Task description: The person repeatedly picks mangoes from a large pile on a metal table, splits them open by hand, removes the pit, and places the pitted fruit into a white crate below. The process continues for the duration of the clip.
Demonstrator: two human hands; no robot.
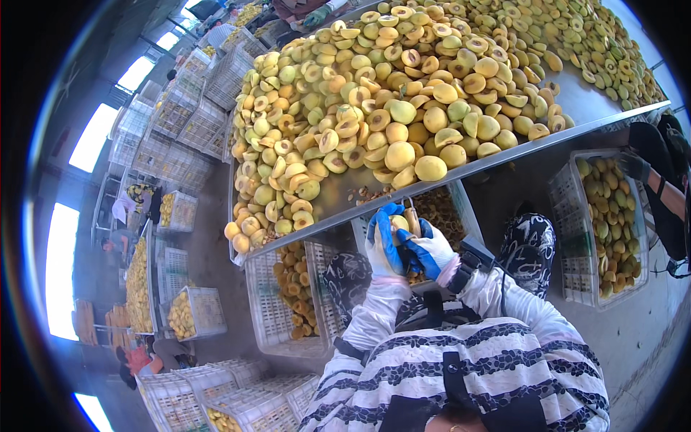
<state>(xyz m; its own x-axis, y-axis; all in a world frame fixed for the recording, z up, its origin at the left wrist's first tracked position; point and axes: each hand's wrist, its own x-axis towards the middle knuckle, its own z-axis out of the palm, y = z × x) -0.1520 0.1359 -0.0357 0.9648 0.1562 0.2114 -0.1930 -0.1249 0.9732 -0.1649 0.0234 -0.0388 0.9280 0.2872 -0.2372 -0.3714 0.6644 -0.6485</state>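
Observation:
Both hands wear white gloves with blue-coated fingers and meet just below the metal table's front edge. My left hand [385, 240] is closed around a yellow-green stone fruit [399, 223], perhaps an apricot or peach. A small tool with a wooden handle [413, 220] and a bent metal loop at its top is in my right hand [429, 249], against the fruit. Beneath the hands stands a crate holding brown fruit stones or scraps [440, 211]. Whole and halved fruits [399, 111] are heaped on the table above.
The metal table edge [459, 171] runs across, just beyond the hands. A white plastic crate of fruit halves [262, 313] stands at the left, another crate of fruit [577, 248] at the right, beside a co-worker's gloved hand [632, 165]. Stacked crates [183, 121] fill the far left.

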